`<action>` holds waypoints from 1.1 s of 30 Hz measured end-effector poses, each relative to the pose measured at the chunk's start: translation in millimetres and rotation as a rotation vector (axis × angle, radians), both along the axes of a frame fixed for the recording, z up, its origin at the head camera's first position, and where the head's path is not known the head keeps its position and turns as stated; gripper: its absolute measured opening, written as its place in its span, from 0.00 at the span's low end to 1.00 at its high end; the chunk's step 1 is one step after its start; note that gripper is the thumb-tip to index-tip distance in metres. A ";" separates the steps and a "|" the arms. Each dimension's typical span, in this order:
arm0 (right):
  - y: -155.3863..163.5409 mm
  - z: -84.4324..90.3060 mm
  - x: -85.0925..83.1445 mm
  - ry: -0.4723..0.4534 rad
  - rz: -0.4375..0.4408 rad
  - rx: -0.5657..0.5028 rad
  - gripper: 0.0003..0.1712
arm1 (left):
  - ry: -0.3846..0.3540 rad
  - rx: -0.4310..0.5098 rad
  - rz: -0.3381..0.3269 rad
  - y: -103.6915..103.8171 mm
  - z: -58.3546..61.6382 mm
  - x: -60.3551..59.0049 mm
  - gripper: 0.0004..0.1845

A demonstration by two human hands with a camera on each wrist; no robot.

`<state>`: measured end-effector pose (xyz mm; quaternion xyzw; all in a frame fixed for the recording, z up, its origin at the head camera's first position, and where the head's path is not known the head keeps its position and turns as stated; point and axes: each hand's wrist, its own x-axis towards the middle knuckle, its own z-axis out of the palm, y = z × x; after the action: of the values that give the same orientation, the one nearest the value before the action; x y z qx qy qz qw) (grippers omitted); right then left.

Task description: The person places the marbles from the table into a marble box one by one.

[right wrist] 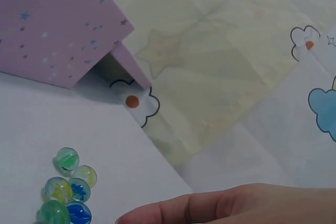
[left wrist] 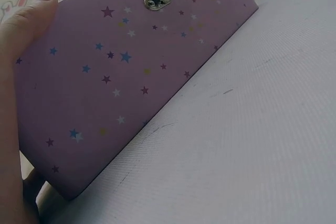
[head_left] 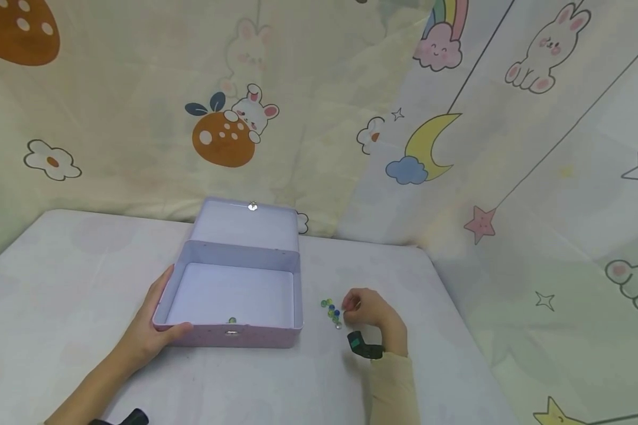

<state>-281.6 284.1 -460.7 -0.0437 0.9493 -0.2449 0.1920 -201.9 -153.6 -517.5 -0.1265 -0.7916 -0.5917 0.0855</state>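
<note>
A lilac star-printed tin box (head_left: pixel 292 295) stands with its lid up on the white table (head_left: pixel 74 277). One green marble (head_left: pixel 232 320) lies inside by the front wall. My left hand (head_left: pixel 156 321) grips the box's front left corner, thumb over the rim. The left wrist view shows that thumb (left wrist: pixel 26 19) on the box front (left wrist: pixel 131 72) near the metal clasp (left wrist: pixel 156 0). To the right of the box my right hand (head_left: pixel 358 307) rests with fingers curled beside a cluster of several glass marbles (head_left: pixel 331 310). In the right wrist view a finger (right wrist: pixel 210 208) lies just short of the marbles (right wrist: pixel 68 192). I cannot make out whether the fingertips pinch one.
A cartoon-print curtain (head_left: pixel 351 118) hangs close behind the table and along its right edge. The box lid (head_left: pixel 247 227) leans back toward the curtain. Bare tabletop (left wrist: pixel 252 129) stretches in front of the box and to its left.
</note>
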 end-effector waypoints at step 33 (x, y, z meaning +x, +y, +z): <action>-6.8 -1.1 -1.7 0.102 0.006 -0.007 0.10 | 0.046 -0.010 0.010 2.0 -2.7 1.3 0.57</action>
<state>-283.3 277.3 -461.8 -0.0599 0.9569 -0.2451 0.1438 -200.6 -151.6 -520.2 -0.1365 -0.7928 -0.5844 0.1059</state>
